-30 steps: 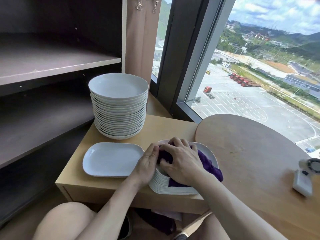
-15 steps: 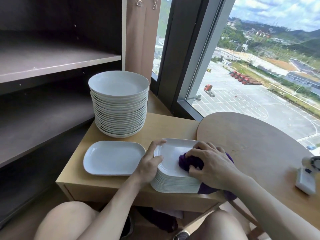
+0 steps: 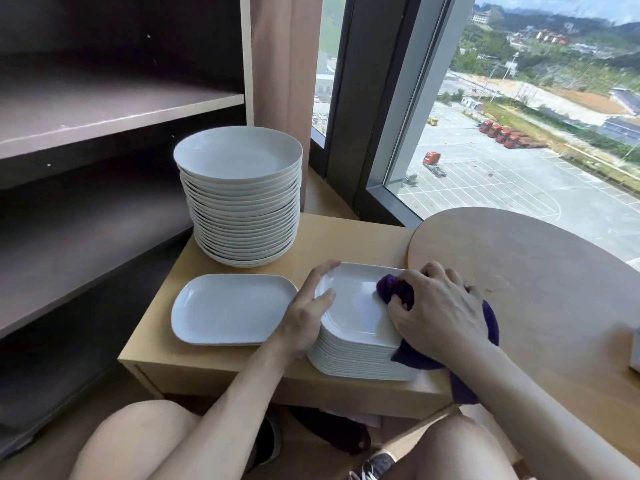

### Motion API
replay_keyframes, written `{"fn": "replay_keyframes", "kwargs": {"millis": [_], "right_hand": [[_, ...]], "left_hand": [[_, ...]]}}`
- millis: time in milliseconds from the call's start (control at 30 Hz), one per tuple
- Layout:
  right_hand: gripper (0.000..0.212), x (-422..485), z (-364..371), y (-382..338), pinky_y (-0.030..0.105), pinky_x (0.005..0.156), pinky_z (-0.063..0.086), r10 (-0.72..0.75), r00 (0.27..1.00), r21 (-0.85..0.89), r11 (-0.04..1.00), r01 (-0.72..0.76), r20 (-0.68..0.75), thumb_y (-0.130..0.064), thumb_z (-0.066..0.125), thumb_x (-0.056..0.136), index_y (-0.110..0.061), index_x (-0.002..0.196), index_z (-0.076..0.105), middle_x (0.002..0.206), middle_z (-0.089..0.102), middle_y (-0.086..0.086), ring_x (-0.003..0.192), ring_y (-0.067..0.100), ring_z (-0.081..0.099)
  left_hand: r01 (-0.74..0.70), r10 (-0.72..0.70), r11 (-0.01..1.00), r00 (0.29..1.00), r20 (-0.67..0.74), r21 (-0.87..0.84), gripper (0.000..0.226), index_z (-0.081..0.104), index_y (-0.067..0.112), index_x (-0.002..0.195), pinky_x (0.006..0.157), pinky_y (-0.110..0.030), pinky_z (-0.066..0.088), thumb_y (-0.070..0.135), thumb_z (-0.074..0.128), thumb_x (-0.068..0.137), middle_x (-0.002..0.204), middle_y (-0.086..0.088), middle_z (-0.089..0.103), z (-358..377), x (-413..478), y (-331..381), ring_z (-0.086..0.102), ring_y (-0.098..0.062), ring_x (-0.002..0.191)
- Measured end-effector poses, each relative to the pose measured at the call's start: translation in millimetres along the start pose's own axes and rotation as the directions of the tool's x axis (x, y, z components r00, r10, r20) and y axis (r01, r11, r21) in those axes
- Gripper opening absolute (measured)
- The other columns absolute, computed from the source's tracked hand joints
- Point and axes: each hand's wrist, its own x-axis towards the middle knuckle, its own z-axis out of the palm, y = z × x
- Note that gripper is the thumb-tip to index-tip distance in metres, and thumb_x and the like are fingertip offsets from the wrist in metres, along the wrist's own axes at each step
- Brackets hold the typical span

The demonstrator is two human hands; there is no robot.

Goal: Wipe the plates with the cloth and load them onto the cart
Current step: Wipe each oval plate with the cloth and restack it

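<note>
Onlooker here. Placing everything off the rect stack [image 3: 356, 356], the pile of white oblong plates at the near edge of the low table [image 3: 214, 362].

R hand [image 3: 440, 306] is bunched round the purple cloth [image 3: 394, 289] and presses it onto the top plate [image 3: 353, 299] of that stack, toward its right side. The rest of the cloth hangs off the stack's near-right corner. L hand [image 3: 308, 310] clamps the stack's left edge, thumb lying on the top rim and fingers wrapped round the far-left corner, prob to stop it sliding.

Just left of the stack a lone plate [image 3: 232, 308] lies flat, not touching it afaict. Behind-left of the stack is a tall round stack [image 3: 242, 216]. Right of it, a round tabletop [image 3: 519, 258]. Well left of it, dark shelving [image 3: 114, 112], maybe the cart, can't tell.

Handling, imo:
- **Plates:** glazed ceramic by the look, so stiff, slick and easy to chip. One plate is prob light enough, but the whole stack is def heavy, so don't lift it in one go.
- **Where to grab:** the rims nest tight, so take the top one at a short edge or corner, thumb on the rim and fingers under. Then support it from beneath w/ the other hand.
- **Cloth:** soft and floppy. Ball it up so the tail doesn't snag a rim and drag a plate off the front, bc the stack sits right at the edge.
</note>
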Motion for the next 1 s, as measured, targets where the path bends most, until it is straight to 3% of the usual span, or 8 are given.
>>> {"fn": "replay_keyframes", "kwargs": {"millis": [100,200,400,567,633,700,833,1000], "right_hand": [[0.034,11.6,2.1,-15.8,0.052,0.096,0.037,0.011,1.0,0.008,1.0,-0.011,0.005,-0.056,0.042,0.094,-0.036,0.117,0.057,0.119,0.054,-0.001,0.116,0.028,0.049],[0.034,13.6,5.4,-34.9,0.053,0.096,0.036,-0.046,0.999,0.0,0.999,0.046,-0.023,-0.051,0.042,0.095,-0.033,0.122,0.052,0.123,0.052,0.003,0.117,0.03,0.048],[0.036,5.9,2.1,-69.7,0.052,0.092,0.037,-0.224,0.975,0.053,0.973,0.224,-0.011,-0.053,0.04,0.095,-0.033,0.121,0.054,0.119,0.053,-0.002,0.114,0.026,0.047],[0.032,-9.4,-7.2,-67.0,0.046,0.092,0.036,-0.345,0.936,0.147,0.932,0.332,0.074,-0.054,0.043,0.089,-0.035,0.111,0.057,0.111,0.05,-0.012,0.111,0.018,0.043],[0.031,-15.3,-10.7,-61.4,0.044,0.091,0.035,-0.358,0.928,0.158,0.927,0.339,0.108,-0.055,0.043,0.089,-0.037,0.108,0.058,0.108,0.048,-0.015,0.109,0.017,0.043],[0.033,-22.1,-13.4,-56.7,0.044,0.091,0.037,-0.355,0.928,0.131,0.931,0.34,0.115,-0.057,0.039,0.089,-0.037,0.109,0.058,0.106,0.047,-0.014,0.105,0.017,0.044],[0.035,-28.9,-17.4,-41.9,0.044,0.089,0.038,-0.298,0.948,0.07,0.954,0.292,0.114,-0.058,0.036,0.09,-0.037,0.11,0.056,0.107,0.048,-0.012,0.103,0.018,0.046],[0.04,-26.3,-20.4,-2.6,0.041,0.089,0.034,-0.141,0.983,0.008,0.99,0.141,0.121,-0.06,0.038,0.085,-0.04,0.115,0.057,0.114,0.052,-0.013,0.113,0.017,0.047]], "left_hand": [[-0.015,0.015,1.0,1.0,0.002,0.015,0.051,0.041,0.052,0.145,0.11,-0.015,0.024,0.065,0.035,0.096,0.155,0.028,0.036,-0.1,2.4,0.2,0.029,0.019,0.136],[-0.017,0.016,1.0,1.0,-0.016,-0.023,0.061,0.042,0.05,0.145,0.118,-0.025,0.027,0.075,0.029,0.091,0.149,0.033,0.041,0.6,4.3,-3.0,0.036,0.013,0.137],[-0.064,0.061,0.997,0.994,-0.087,-0.039,0.058,0.05,0.031,0.146,0.114,-0.025,0.038,0.061,0.024,0.104,0.142,0.017,0.057,6.6,4.1,-3.0,0.048,0.005,0.132],[-0.069,0.074,0.997,0.986,-0.153,0.034,0.053,0.05,0.032,0.145,0.113,-0.02,0.035,0.051,0.019,0.106,0.14,0.025,0.052,9.7,5.8,-3.0,0.045,0.008,0.133],[-0.075,0.085,0.994,0.987,-0.137,0.077,0.05,0.048,0.04,0.143,0.105,-0.007,0.03,0.054,0.018,0.106,0.136,0.034,0.048,8.1,5.6,-3.3,0.039,0.022,0.127],[-0.076,0.089,0.992,0.988,-0.126,0.101,0.047,0.048,0.04,0.142,0.098,0.004,0.025,0.053,0.02,0.106,0.135,0.038,0.045,6.1,6.3,-2.5,0.035,0.031,0.121],[-0.046,0.059,0.992,0.992,-0.112,0.115,0.038,0.051,0.033,0.143,0.094,0.007,0.024,0.023,0.033,0.111,0.144,0.022,0.049,1.2,13.7,-4.2,0.039,0.01,0.133],[-0.036,0.051,0.989,0.993,-0.103,0.147,0.039,0.05,0.032,0.144,0.09,0.008,0.024,0.018,0.035,0.11,0.144,0.019,0.049,0.7,16.1,-5.4,0.04,0.005,0.13]]}}
